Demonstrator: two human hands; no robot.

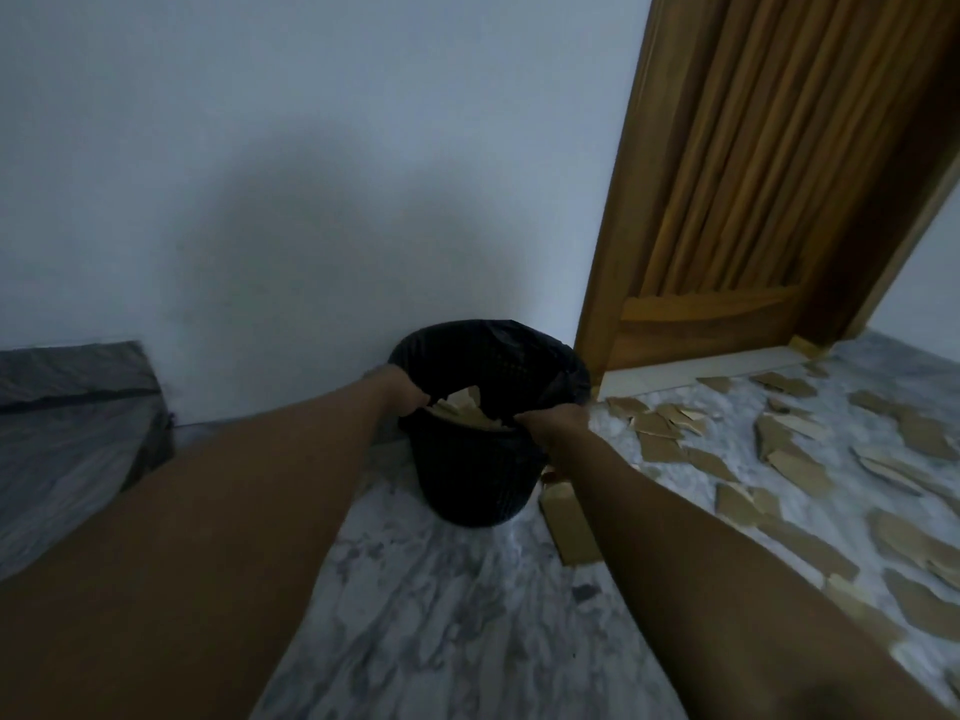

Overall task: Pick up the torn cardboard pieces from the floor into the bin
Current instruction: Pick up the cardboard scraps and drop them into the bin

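Your left hand (402,389), your right hand (553,423), both bare, your left forearm (234,485), your right forearm (701,553), bare to the frame edge, dimly lit

Black bin (478,475) w/ dark liner stands on marble floor (441,615), against white wall (260,200), just left of wooden door (753,174). Left hand (402,389) grips rim on left side, right hand (553,426) grips rim on right. Some cardboard scraps (465,407) show inside bin. Torn cardboard pieces (800,467) lie scattered over floor to the right, one larger piece (566,527) next to bin base. Dark grey bundle (62,423) at far left by wall.
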